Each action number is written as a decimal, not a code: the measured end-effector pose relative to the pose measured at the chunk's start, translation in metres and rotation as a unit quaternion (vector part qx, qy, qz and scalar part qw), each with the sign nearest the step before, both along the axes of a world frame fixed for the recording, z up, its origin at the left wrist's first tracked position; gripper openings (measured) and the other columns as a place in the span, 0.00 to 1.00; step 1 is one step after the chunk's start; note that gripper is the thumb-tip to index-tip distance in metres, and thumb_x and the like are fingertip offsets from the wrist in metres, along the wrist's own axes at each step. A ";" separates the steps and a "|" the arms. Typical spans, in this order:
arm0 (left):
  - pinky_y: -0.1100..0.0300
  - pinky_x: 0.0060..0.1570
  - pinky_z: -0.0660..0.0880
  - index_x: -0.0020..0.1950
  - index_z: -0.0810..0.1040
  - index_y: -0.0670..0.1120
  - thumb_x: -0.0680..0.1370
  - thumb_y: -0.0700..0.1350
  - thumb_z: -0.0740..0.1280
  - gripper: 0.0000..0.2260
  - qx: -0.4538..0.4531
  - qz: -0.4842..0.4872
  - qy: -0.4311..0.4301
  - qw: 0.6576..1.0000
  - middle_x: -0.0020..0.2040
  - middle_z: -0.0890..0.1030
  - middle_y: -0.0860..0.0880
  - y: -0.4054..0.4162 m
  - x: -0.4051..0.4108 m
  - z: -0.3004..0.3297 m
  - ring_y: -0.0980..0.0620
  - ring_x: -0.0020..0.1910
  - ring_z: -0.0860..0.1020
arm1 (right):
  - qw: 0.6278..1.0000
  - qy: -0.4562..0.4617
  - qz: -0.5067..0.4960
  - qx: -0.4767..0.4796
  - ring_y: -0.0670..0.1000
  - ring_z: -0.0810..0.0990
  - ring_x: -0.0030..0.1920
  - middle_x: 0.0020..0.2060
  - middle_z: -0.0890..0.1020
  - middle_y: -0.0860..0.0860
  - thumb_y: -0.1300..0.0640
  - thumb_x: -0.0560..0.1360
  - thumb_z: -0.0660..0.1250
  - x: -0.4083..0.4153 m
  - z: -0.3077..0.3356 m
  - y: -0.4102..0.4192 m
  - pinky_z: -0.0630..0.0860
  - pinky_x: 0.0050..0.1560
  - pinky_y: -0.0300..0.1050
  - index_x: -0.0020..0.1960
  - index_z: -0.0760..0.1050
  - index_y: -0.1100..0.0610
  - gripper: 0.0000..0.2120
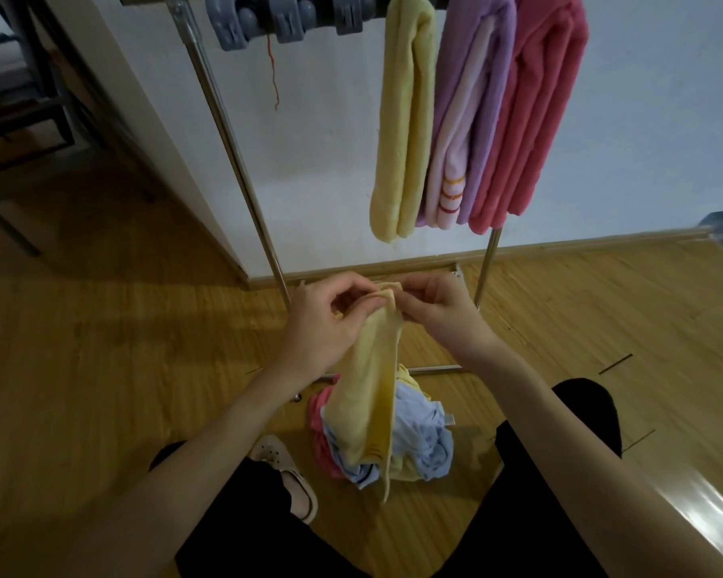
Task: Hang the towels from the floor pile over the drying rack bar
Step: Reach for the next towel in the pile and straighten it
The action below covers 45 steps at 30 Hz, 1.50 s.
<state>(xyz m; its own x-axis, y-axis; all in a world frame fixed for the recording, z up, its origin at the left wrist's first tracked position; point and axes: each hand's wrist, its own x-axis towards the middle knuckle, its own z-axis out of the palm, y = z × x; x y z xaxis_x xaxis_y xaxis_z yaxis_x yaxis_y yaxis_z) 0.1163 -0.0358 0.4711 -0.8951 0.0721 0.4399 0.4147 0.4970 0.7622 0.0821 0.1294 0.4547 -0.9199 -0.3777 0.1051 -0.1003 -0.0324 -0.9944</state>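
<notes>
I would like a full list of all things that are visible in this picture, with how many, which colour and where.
held towel: one, pale yellow, hanging from both hands above the pile
floor pile: one heap, with pink, light blue and yellow towels, on the floor between the legs
hung towels: three on the bar, yellow, purple with a pink striped part, coral pink
drying rack: one, metal, against the white wall
clips: grey, several, on the bar at the left
floor: wooden, brown
sandal: one visible, beige, left of the pile
left hand: pinches the towel's top edge
right hand: pinches the same edge
</notes>
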 end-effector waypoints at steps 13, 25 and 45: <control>0.58 0.33 0.77 0.41 0.78 0.47 0.71 0.42 0.75 0.06 -0.009 0.048 -0.022 0.999 0.35 0.80 0.51 -0.003 0.000 -0.006 0.54 0.34 0.79 | 0.990 0.050 0.132 0.017 0.51 0.80 0.57 0.55 0.81 0.57 0.70 0.77 0.61 0.002 0.002 0.005 0.75 0.59 0.43 0.63 0.73 0.66 0.15; 0.65 0.43 0.78 0.47 0.80 0.44 0.69 0.48 0.74 0.11 -0.019 -0.046 -0.082 0.995 0.42 0.82 0.53 -0.016 0.005 -0.008 0.56 0.41 0.81 | 0.996 0.080 0.042 0.018 0.45 0.82 0.48 0.45 0.83 0.52 0.73 0.75 0.62 -0.007 -0.003 0.011 0.77 0.51 0.37 0.55 0.78 0.64 0.12; 0.61 0.46 0.69 0.49 0.81 0.42 0.78 0.47 0.63 0.11 -0.345 0.012 0.121 0.931 0.43 0.82 0.48 -0.056 0.000 0.029 0.54 0.43 0.76 | 0.965 0.201 -0.146 0.087 0.57 0.77 0.35 0.35 0.79 0.59 0.65 0.73 0.63 -0.009 0.002 0.037 0.74 0.36 0.49 0.51 0.78 0.60 0.08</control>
